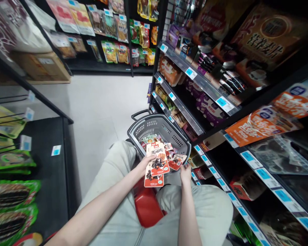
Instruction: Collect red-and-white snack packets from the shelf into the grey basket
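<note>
My left hand (146, 163) is closed on several red-and-cream snack packets (157, 160), overlapping, with pictures of dark food pieces on them. They are held over the near side of a grey plastic shopping basket (155, 124). At the basket's near right corner my right hand (185, 172) has its fingers closed at the edge of a similar red snack packet (176, 162), which lies tilted inside the rim. More small colourful packets (151, 138) lie in the basket, partly hidden beneath the held ones.
Shelves (207, 164) with price tags and packaged food rise close on the right. A black display rack (45, 164) with green packs stands left. Bagged snacks hang on a far rack (113, 51). A glossy red object (147, 208) sits between my knees.
</note>
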`<state>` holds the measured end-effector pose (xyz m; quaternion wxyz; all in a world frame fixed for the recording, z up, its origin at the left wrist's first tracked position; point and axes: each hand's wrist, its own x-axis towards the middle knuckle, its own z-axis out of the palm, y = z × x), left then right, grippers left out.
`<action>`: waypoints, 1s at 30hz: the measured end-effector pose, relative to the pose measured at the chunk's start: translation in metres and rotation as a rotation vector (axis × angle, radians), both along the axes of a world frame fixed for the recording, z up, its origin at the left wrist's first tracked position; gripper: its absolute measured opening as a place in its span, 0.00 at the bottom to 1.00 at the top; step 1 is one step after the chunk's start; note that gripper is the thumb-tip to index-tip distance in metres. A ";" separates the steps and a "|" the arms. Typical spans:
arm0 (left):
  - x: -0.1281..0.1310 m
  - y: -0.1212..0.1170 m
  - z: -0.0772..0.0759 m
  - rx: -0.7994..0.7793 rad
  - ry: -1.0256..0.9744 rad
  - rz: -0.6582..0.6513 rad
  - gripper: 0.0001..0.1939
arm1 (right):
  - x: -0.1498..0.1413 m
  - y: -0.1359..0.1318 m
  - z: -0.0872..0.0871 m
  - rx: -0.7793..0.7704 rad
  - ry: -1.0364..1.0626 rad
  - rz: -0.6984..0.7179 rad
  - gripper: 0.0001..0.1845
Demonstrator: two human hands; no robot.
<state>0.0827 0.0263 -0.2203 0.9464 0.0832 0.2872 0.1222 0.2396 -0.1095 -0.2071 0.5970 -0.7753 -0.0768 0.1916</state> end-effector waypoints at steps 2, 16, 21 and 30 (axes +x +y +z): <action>0.000 -0.001 0.002 0.037 0.022 0.007 0.19 | -0.002 0.003 0.004 -0.011 0.021 0.001 0.12; 0.002 -0.017 0.005 0.215 0.026 -0.122 0.18 | -0.048 0.019 0.015 -0.072 0.103 0.364 0.13; 0.001 -0.012 0.008 0.080 -0.237 -0.187 0.27 | -0.045 0.020 0.013 -0.060 0.018 0.270 0.11; -0.001 -0.010 0.002 0.069 -0.271 -0.202 0.28 | -0.041 0.016 0.010 0.030 0.069 0.174 0.13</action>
